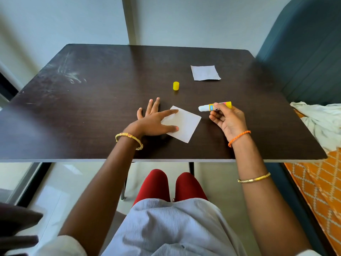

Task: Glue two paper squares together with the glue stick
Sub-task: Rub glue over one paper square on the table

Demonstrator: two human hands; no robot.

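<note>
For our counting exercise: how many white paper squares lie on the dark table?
2. One white paper square lies near the front edge, with the left hand flat on it; the other white paper square lies apart, far right. None seems hidden.

Dark brown wood-grain table (92, 108), pale scuff marks (71, 75) near its far left corner. Teal panelled upholstered backrest (302, 52) at the right. Orange fabric with white diamond pattern (317, 185) below it, crumpled white cloth (321, 122) on top. Pale grey wall (184, 19) beyond. Glossy light tiled floor (60, 191) under the table.
</note>
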